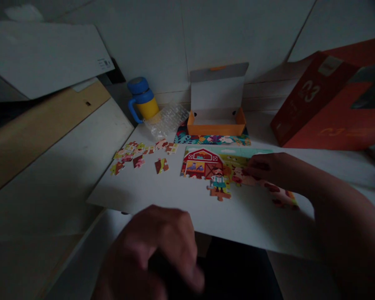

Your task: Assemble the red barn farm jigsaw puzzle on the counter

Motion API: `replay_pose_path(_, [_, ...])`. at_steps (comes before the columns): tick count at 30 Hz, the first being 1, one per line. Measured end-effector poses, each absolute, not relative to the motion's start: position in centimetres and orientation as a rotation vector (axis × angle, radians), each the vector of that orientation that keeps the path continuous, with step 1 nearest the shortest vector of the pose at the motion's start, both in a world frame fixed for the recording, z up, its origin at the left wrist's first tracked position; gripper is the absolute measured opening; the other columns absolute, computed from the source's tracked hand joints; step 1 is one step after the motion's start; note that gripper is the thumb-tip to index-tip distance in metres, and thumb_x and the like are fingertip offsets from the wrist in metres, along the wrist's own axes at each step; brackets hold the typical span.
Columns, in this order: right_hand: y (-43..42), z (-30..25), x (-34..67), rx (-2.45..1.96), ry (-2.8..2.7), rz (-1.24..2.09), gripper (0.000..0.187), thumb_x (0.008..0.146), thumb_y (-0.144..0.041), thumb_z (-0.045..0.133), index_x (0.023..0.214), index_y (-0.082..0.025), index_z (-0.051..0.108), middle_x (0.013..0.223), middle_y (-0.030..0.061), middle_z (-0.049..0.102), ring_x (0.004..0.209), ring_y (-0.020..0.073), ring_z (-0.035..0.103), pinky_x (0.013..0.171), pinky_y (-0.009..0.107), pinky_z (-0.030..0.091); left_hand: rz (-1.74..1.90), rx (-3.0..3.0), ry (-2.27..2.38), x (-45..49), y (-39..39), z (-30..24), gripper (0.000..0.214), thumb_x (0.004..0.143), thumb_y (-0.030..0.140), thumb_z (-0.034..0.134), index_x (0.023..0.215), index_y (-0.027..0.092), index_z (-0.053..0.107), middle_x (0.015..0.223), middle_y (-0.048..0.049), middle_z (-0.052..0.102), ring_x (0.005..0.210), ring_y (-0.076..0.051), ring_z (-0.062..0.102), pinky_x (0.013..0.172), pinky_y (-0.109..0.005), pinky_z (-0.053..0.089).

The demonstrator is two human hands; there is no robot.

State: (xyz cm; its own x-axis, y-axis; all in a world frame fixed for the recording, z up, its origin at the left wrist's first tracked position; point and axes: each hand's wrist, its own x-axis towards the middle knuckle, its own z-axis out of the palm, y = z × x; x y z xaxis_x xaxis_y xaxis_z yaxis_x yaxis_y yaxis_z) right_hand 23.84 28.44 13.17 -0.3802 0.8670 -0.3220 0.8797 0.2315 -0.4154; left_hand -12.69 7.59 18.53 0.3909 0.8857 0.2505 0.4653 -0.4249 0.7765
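A partly joined jigsaw puzzle (195,166) of a red barn, a farmer and cows lies on the white tabletop. My right hand (264,166) reaches over its right half, fingers pinched together at a puzzle piece (247,179) near the cow picture; the fingertips partly cover it. In the lower foreground, off the table's front edge, hangs my left hand (156,246), somewhat blurred. Its fingers are bent with a gap to the thumb, and nothing shows in them. Loose puzzle pieces (138,161) lie scattered to the left of the barn.
Behind the puzzle stands an open orange box (217,130) on a patterned sheet (183,138). A clear bubble-wrap bag (168,121) lies beside a blue and yellow mug (145,102). On the right is a large red box (325,108); white boards (50,158) lean at left.
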Motion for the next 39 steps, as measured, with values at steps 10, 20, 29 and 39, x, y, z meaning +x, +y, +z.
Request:
replay_pose_path(10, [28.2, 13.3, 23.4, 1.705, 2.554, -0.774, 0.031, 0.096, -0.055, 0.064, 0.090, -0.026, 0.076, 0.076, 0.0031, 0.076, 0.065, 0.0197, 0.070, 0.060, 0.030, 0.045, 0.702, 2.164, 1.991, -18.2, 17.9, 12.9, 0.026, 0.106, 0.036, 0.060, 0.126, 0.021, 0.069, 0.140, -0.0137, 0.072, 0.138, -0.031, 0.062, 0.125, -0.057, 0.044])
replay_pose_path(20, [28.6, 12.3, 23.7, 1.705, 2.535, -0.779, 0.032, 0.098, -0.056, 0.063, 0.091, -0.027, 0.074, 0.074, 0.0026, 0.075, 0.059, 0.0181, 0.066, 0.058, 0.030, 0.042, 0.484, 2.282, 1.938, -16.3, 15.5, 12.6, 0.021, 0.104, 0.031, 0.062, 0.120, 0.024, 0.075, 0.120, -0.0098, 0.072, 0.115, -0.029, 0.069, 0.109, -0.051, 0.056])
replay_pose_path(29, [28.2, 13.1, 23.2, 1.726, 2.436, -0.842, 0.029, 0.100, -0.052, 0.062, 0.095, -0.026, 0.075, 0.075, 0.0023, 0.076, 0.055, 0.0163, 0.065, 0.058, 0.029, 0.042, 0.475, 2.257, 1.714, -15.0, 11.8, 12.3, 0.021, 0.105, 0.029, 0.067, 0.123, 0.028, 0.076, 0.127, -0.0064, 0.072, 0.120, -0.026, 0.070, 0.108, -0.047, 0.060])
replay_pose_path(39, [28.5, 12.8, 23.4, 1.723, 2.486, -0.748, 0.029, 0.099, -0.051, 0.063, 0.097, -0.026, 0.076, 0.083, 0.0038, 0.079, 0.064, 0.0190, 0.070, 0.061, 0.030, 0.044, 0.394, 2.293, 1.737, -19.2, 15.6, 12.8, 0.044, 0.105, 0.032, 0.065, 0.148, 0.025, 0.063, 0.151, -0.0088, 0.068, 0.143, -0.029, 0.061, 0.127, -0.052, 0.047])
